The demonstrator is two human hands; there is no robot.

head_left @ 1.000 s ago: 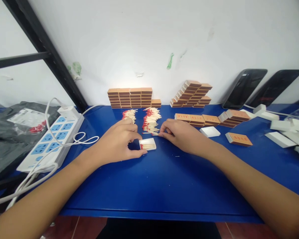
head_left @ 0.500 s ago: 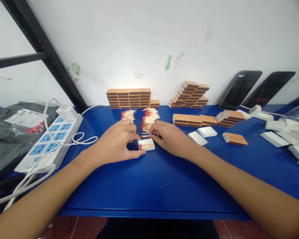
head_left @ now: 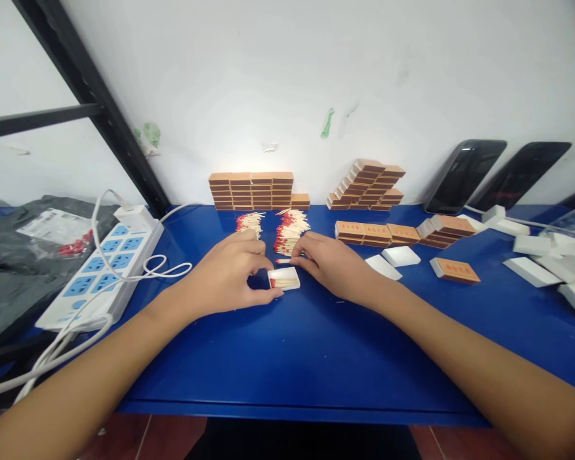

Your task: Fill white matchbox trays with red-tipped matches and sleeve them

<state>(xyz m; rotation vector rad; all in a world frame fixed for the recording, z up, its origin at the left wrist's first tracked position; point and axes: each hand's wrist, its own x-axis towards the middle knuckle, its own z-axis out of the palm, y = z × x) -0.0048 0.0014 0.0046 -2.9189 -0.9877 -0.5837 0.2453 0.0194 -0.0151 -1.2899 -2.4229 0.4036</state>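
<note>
At the middle of the blue table (head_left: 278,364), the left hand (head_left: 232,271) has its thumb and fingers curled around the left end of a small white tray (head_left: 293,273), gripping it, and some matches (head_left: 286,282) lie inside, red heads to the left. Over on the other side, the right hand (head_left: 330,265) pinches a single match (head_left: 282,260) by its plain end, just beyond the tray's far edge; whether that match touches the table, I cannot tell. Right behind it sits the big pile of matches (head_left: 292,230), with a smaller pile (head_left: 250,222) to its left, partly hidden by the left hand. By the right forearm (head_left: 450,332), two white boxes (head_left: 401,256) lie close together, then one loose matchbox (head_left: 455,269) out to the right, and a row of matchboxes (head_left: 376,232) behind them. Back by the wall (head_left: 249,89) stand a neat block of matchboxes (head_left: 252,191) and a stepped stack (head_left: 368,184), and farther right two dark phones (head_left: 466,176) lean up. Off at the right edge, more white boxes (head_left: 531,272) are heaped; away at the far left, a white power strip (head_left: 87,276), with a plug (head_left: 132,218) in it, lies beside a grey bag (head_left: 9,281)
</note>
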